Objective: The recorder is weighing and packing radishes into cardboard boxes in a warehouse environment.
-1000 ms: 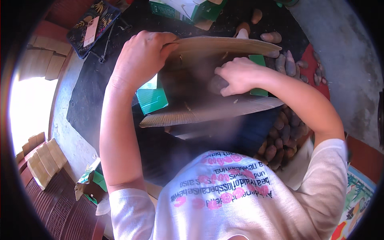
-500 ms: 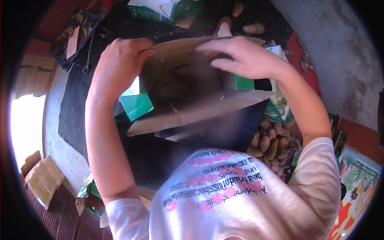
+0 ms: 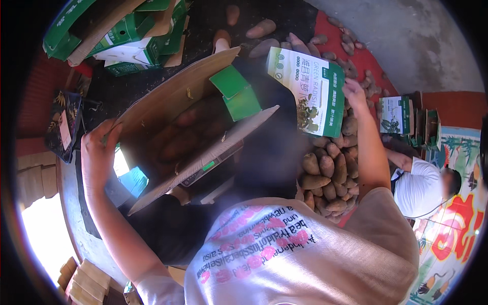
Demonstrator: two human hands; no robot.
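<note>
A cardboard box (image 3: 168, 94) with its flaps spread stands tilted in front of me, with several brownish oblong root vegetables (image 3: 185, 132) dimly visible inside. Green inner flaps (image 3: 236, 91) show at its right end. My left hand (image 3: 101, 145) is closed on the box's left far corner, fingers bent over the flap's edge. Off to the right, my right hand (image 3: 354, 94) has its fingers curled at the right edge of a white-and-green printed carton (image 3: 310, 91). That carton lies tilted over a heap of the same root vegetables (image 3: 335, 173).
More green-and-white cartons (image 3: 137, 46) are stacked at the far left. A phone (image 3: 64, 129) lies on a dark patterned stand at left. Loose roots lie on a red cloth (image 3: 325, 25). Another person in a white shirt (image 3: 419, 188) is at the right, beside more cartons (image 3: 396, 114).
My right hand has left the open box and moved right to the printed carton. My left hand still holds the box's edge. The view has turned to the right.
</note>
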